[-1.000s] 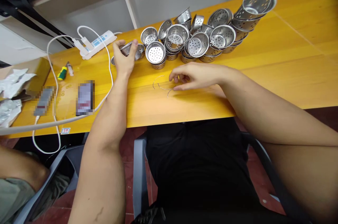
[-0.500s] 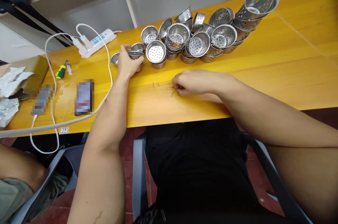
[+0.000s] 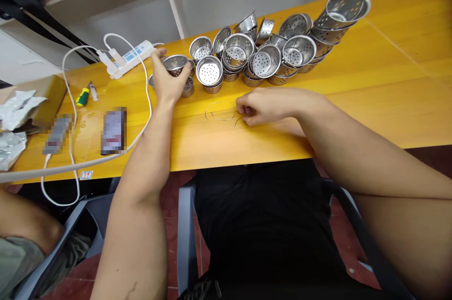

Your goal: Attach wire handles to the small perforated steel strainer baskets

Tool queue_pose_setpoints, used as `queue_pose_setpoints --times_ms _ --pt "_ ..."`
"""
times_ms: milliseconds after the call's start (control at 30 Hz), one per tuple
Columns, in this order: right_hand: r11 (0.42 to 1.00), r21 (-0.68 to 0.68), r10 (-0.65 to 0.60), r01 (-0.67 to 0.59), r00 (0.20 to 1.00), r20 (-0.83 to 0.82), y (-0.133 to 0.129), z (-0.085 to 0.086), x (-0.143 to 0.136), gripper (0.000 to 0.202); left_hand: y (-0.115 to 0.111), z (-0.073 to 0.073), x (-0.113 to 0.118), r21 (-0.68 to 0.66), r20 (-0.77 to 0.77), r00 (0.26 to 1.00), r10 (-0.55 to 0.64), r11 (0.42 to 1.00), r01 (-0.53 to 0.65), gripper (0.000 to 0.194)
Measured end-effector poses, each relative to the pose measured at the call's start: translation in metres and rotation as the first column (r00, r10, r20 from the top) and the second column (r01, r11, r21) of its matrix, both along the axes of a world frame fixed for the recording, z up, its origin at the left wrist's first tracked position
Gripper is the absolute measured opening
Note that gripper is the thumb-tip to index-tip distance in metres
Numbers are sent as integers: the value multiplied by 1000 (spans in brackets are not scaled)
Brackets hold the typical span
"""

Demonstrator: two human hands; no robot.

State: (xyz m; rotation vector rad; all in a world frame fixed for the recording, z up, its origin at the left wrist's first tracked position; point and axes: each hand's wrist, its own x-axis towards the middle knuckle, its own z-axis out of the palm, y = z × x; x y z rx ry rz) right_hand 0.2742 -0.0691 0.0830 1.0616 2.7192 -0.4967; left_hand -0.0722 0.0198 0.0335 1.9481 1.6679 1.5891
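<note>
My left hand [image 3: 168,78] grips a perforated metal cup [image 3: 175,63] between thumb and fingers, raised over other small cups at the left end of the group. Near the table's middle, my right hand [image 3: 249,108] is closed around a thin curved wire [image 3: 238,120], whose end sticks out below the fingers. More curved wire [image 3: 223,118] lies on the table just left of that hand. Behind both hands stand several perforated metal cups [image 3: 239,50], some stacked, some tilted.
A white power strip [image 3: 132,59] with cables lies at the back left. Nearer are a phone [image 3: 113,130], a second device [image 3: 58,134], a green-yellow screwdriver [image 3: 83,97] and a box [image 3: 49,107]. Another person's leg [image 3: 28,213] shows at lower left.
My left hand has lifted a cup and tilted it more upright, its rim now facing up. My right hand has shifted slightly right with the wire, away from the wires on the table.
</note>
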Motion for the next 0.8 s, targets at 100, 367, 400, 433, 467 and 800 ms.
queue_pose_setpoints --times_ms 100,367,400,433,467,800 --pt "1000 -16 -9 9 999 51 -4 2 -3 13 5 -4 1 15 4 999 -37 999 37 104" --pt "993 117 -25 -4 969 246 -28 15 -24 9 14 -11 3 21 15 999 -36 999 36 98" --pt "992 125 -16 -17 967 255 -29 16 -26 12 14 -11 3 26 18 999 -31 999 31 99" --pt "991 131 -7 -29 965 262 -29 16 -27 14 14 -11 3 32 22 999 -26 999 25 100" --pt "990 139 0 -38 965 264 -29 15 -27 15 15 -11 3 38 25 999 -22 999 21 102" --pt "998 50 -12 24 973 -230 2 1 -2 26 13 -8 -3 131 -33 999 -14 991 18 108"
